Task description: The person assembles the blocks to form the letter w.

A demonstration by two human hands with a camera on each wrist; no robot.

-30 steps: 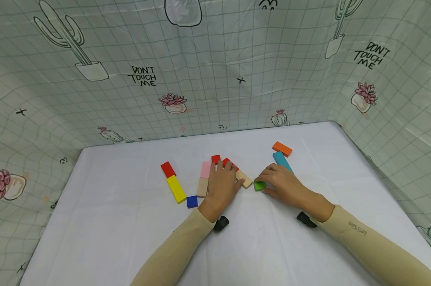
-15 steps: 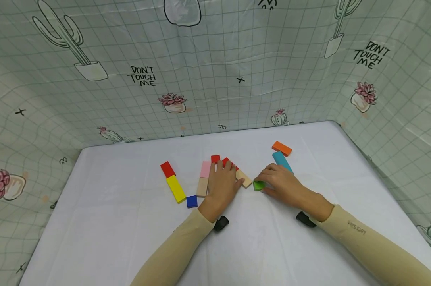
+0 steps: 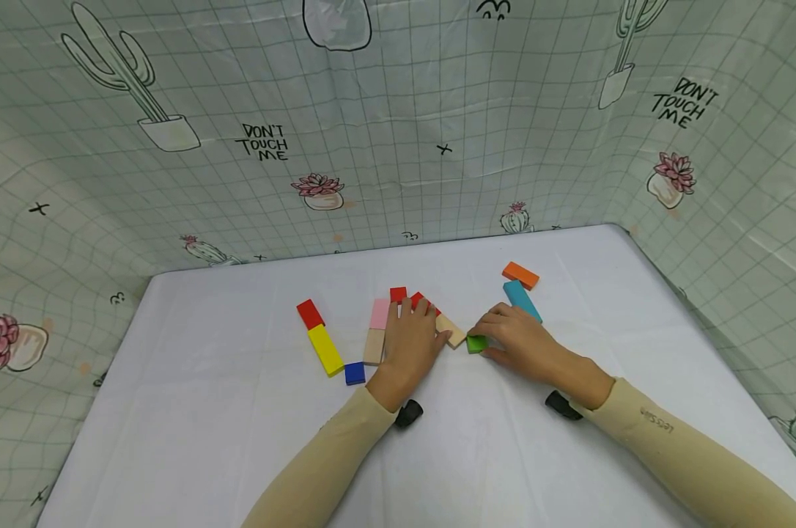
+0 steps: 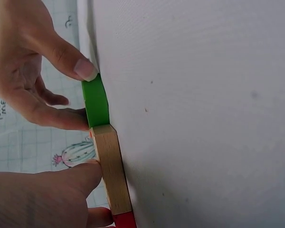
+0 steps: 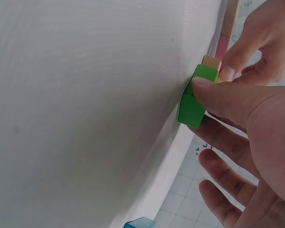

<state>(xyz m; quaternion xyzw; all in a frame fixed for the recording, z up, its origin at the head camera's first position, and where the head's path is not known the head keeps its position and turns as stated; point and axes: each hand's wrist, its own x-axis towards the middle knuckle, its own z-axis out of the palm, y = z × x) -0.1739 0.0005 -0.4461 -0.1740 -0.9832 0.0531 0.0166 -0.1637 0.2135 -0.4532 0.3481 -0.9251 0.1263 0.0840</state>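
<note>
A green block (image 3: 476,344) is pinched between the thumb and fingers of my right hand (image 3: 520,339) and lies on the table. In the left wrist view, the green block's end touches a plain wooden block (image 4: 113,171). My left hand (image 3: 409,339) rests over the slanted row of that wooden block and a red block (image 3: 419,298), its thumb touching the wood and its fingers spread forward. Beside its fingers are a small red block (image 3: 398,292), a pink block (image 3: 380,314) and another wooden block (image 3: 374,346). The left palm side is hidden in the head view.
At left, a red block (image 3: 310,313) and a yellow block (image 3: 326,350) lead to a blue block (image 3: 355,373). Beyond my right hand lie a light-blue block (image 3: 521,299) and an orange block (image 3: 520,275). A patterned cloth (image 3: 385,110) stands behind the white table (image 3: 174,411).
My right hand has shifted very slightly left with the green block, towards the wooden block. The left hand has stayed in place.
</note>
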